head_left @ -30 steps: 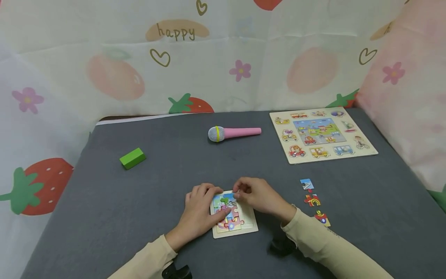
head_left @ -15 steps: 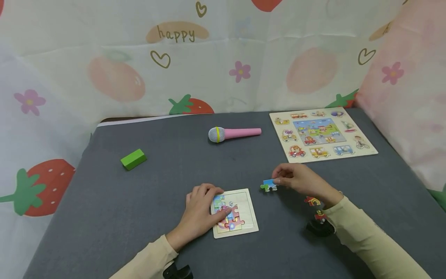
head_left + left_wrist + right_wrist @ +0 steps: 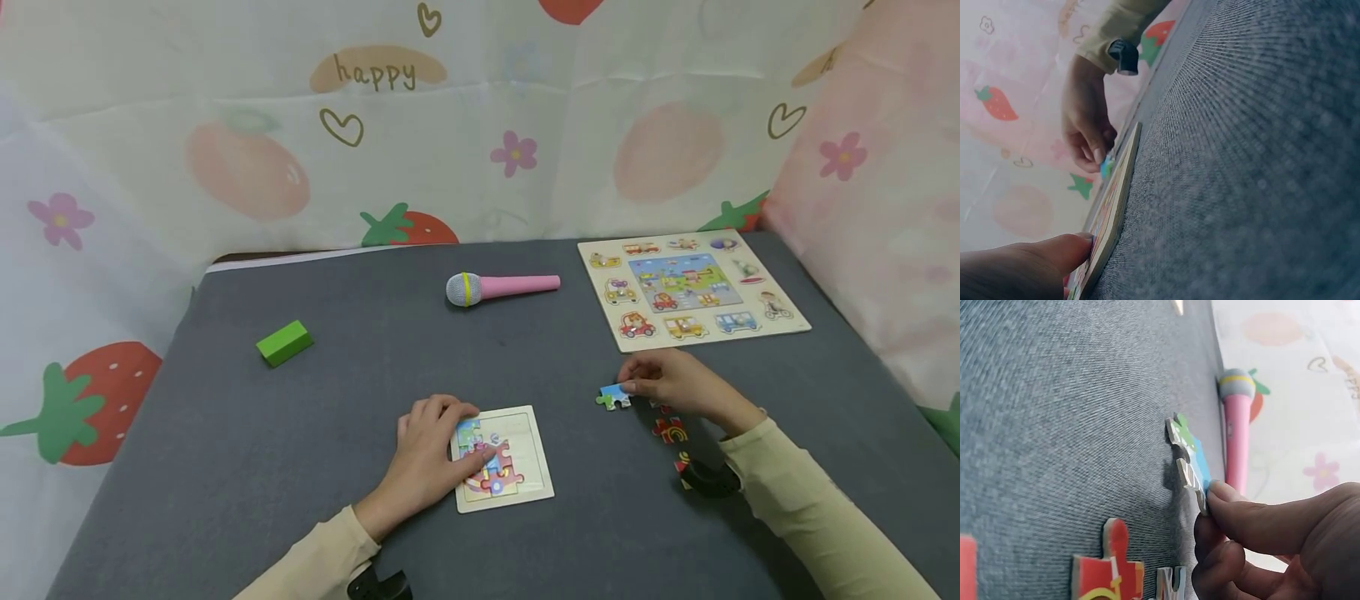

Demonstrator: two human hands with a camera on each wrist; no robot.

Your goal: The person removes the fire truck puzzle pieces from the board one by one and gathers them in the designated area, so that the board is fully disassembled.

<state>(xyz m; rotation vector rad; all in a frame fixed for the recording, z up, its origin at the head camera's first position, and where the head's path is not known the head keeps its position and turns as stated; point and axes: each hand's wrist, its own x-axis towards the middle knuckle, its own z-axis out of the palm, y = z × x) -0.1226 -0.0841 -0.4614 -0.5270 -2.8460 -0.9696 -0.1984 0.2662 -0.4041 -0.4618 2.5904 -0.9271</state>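
I see the right hand pinching a puzzle piece nearer the table's right edge, the left hand, thumb spread wide, resting on the puzzle tray.

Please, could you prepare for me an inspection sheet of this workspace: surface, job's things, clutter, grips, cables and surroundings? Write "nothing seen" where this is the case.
Surface: table with dark grey woven covering.
Job's things: puzzle tray partly filled, bare along its right side; blue-and-green piece off the tray; loose pieces near the right wrist, some partly hidden.
Clutter: pink microphone, green block and vehicle board, all apart from the tray.
Grips: left grip rests on the tray, thumb on its pieces; right grip pinches the blue-and-green piece.
Cables: nothing seen.
Surroundings: pale backdrop printed with fruit, flowers, hearts and "happy".
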